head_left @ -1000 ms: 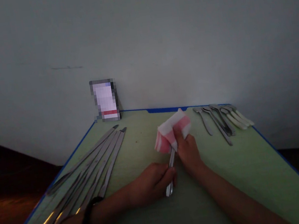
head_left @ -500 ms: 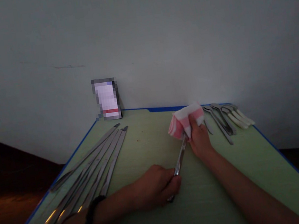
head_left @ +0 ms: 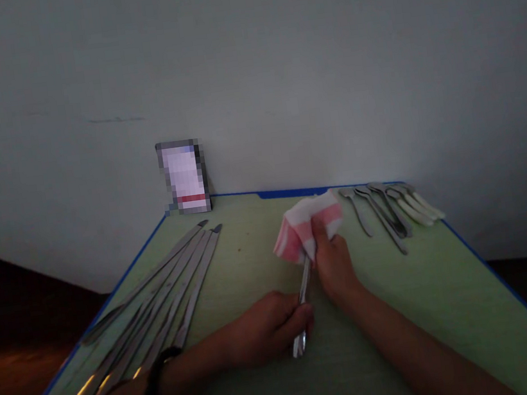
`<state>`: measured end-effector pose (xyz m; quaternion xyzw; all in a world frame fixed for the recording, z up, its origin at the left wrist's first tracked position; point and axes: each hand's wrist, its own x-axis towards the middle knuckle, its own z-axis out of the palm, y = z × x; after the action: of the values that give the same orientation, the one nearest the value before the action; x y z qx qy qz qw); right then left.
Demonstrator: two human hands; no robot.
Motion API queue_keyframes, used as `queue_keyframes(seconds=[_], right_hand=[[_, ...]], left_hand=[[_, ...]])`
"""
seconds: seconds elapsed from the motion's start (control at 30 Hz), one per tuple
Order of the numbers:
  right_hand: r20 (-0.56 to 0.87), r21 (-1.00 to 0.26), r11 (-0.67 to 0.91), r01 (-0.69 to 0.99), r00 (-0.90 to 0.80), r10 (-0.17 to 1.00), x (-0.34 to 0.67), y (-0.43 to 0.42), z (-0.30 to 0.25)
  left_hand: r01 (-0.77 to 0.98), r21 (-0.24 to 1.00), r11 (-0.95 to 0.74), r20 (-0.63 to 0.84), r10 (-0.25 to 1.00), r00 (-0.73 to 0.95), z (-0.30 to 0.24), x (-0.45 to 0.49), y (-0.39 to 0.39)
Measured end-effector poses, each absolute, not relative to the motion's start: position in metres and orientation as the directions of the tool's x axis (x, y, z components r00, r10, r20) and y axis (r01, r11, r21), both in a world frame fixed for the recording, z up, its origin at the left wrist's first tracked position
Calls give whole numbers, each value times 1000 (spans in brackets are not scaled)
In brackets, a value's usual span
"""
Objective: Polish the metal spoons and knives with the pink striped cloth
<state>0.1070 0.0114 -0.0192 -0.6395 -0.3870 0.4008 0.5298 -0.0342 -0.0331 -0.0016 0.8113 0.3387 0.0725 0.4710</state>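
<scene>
My left hand [head_left: 280,325] is closed around a shiny metal piece of cutlery [head_left: 304,283], whose lower end sticks out below my fingers. A pink-and-white striped cloth [head_left: 301,221] is wrapped over the upper end, so I cannot tell which kind of cutlery it is. Pinching that cloth, my right hand [head_left: 334,262] has its thumb on top, with the other fingers behind. Left of my hands, several metal table knives [head_left: 177,280] lie side by side. To the right, several spoons [head_left: 382,211] rest in a row, some with white handles [head_left: 420,206].
The pale green table [head_left: 249,277] has a blue edge and stands against a grey wall [head_left: 277,79]. A phone with a blurred screen [head_left: 185,175] leans upright on the wall at the back left. A black band [head_left: 160,392] circles my left wrist.
My right hand and the cloth have moved left and slightly down along the cutlery. The cutlery is now more upright, and a spoon at the right shows more fully.
</scene>
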Motion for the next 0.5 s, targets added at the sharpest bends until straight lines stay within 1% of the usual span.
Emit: queue_keyframes(seconds=[0.1, 0.23, 0.33, 0.43, 0.5], right_hand=[[-124, -976, -178, 128, 347, 930, 95, -1, -15], [-76, -985, -110, 130, 244, 967, 90, -6, -10], [-68, -988, -99, 120, 244, 967, 95, 0, -6], [-84, -994, -101, 39, 314, 946, 106, 11, -5], [-86, -996, -67, -64, 357, 930, 114, 18, -6]], left_hand=[[483, 827, -286, -210, 641, 738, -4, -36, -32], [470, 831, -296, -174, 666, 726, -5, -35, -31], [478, 821, -312, -169, 667, 726, -6, -32, -33], [482, 818, -316, -173, 663, 728, -5, -28, -35], [444, 852, -279, -152, 679, 718, -4, -28, -36]])
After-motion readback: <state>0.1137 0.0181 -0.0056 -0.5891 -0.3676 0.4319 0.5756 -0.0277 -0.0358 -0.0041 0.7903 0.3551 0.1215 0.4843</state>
